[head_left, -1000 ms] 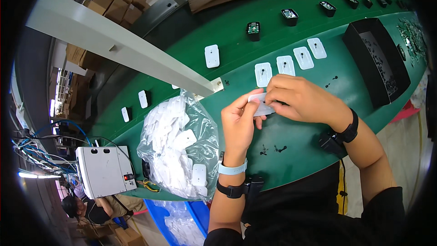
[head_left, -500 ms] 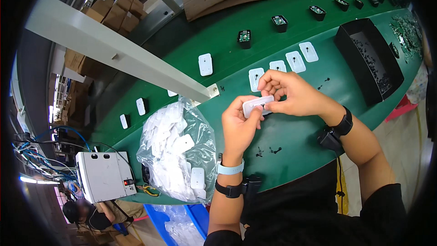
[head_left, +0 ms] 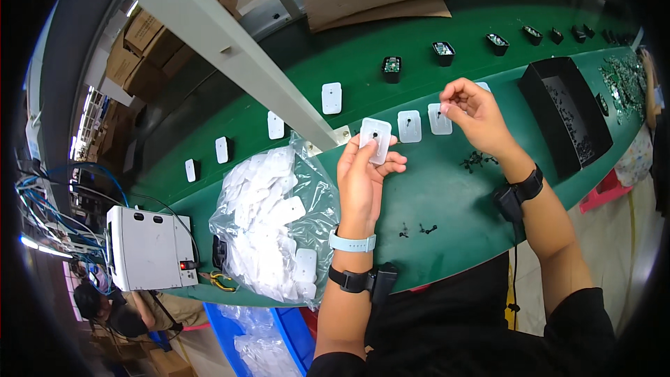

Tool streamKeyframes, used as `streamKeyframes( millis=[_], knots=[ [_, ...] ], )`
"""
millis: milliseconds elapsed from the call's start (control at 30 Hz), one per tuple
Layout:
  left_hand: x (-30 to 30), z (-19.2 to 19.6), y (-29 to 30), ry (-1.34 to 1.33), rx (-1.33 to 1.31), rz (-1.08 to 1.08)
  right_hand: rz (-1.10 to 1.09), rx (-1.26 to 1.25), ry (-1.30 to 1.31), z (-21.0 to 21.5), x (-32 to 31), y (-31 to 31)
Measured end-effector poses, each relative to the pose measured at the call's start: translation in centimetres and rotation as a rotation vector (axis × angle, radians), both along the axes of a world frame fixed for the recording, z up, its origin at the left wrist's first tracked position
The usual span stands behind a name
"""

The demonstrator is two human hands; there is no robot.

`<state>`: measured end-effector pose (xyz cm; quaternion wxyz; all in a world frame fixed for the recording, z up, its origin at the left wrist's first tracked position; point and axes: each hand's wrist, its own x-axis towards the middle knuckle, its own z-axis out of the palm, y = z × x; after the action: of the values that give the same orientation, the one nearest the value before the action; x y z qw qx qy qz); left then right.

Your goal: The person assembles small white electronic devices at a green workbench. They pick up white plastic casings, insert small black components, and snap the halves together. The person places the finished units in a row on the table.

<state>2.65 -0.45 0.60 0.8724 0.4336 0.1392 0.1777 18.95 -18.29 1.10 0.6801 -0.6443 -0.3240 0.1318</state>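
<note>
In my left hand (head_left: 364, 181) is a white plastic cover (head_left: 377, 130), held tilted with its hollow side up and my thumb on it. A small black part sits in the middle of this cover. My right hand (head_left: 480, 117) hovers further right, thumb and fingertips pinched together; what they hold, if anything, is too small to make out. Just left of its fingertips lies a white cover (head_left: 440, 123) with a black part in it. Another such cover (head_left: 410, 130) lies between my two hands. One more (head_left: 484, 86) shows partly behind my right hand.
A clear bag (head_left: 269, 216) of white covers lies at left, beside a white metal box (head_left: 152, 248). A black bin (head_left: 569, 115) of small black parts stands at right. Loose black parts (head_left: 478, 160) dot the table. Black housings (head_left: 392, 70) line the green belt behind a slanted post (head_left: 230, 56).
My hands have parted; the right one has moved right, away from the held cover. That cover is now turned upright, its hollow side and black part showing. The head view has shifted slightly.
</note>
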Motion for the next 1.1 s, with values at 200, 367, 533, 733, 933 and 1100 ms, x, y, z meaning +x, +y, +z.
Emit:
streamKeyframes(
  millis=[200, 367, 533, 733, 933, 1100],
  knots=[
    [0.5, -1.3, 0.2, -0.171, -0.22, 0.107, 0.009, -0.231, -0.193, 0.0, 2.1, 3.8],
    [0.4, -1.2, 0.9, -0.226, -0.231, 0.136, -0.422, -0.538, -0.848, -1.4, 4.9, 12.2],
    [0.6, -1.6, 0.7, -0.316, -0.359, 0.089, -0.213, -0.654, -0.624, -2.2, 7.4, 12.7],
    [0.1, -0.5, 1.0, -0.287, -0.299, 0.085, 0.063, -0.129, -0.098, 2.2, 1.5, 6.7],
    [0.6, -0.9, -0.7, -0.292, -0.253, -0.067, 0.329, -0.023, 0.086, 2.2, -3.3, 0.8],
    [0.8, -0.4, -1.9, -0.214, -0.277, -0.109, 0.345, 0.177, 0.162, 0.4, -2.5, 0.2]
  ],
)
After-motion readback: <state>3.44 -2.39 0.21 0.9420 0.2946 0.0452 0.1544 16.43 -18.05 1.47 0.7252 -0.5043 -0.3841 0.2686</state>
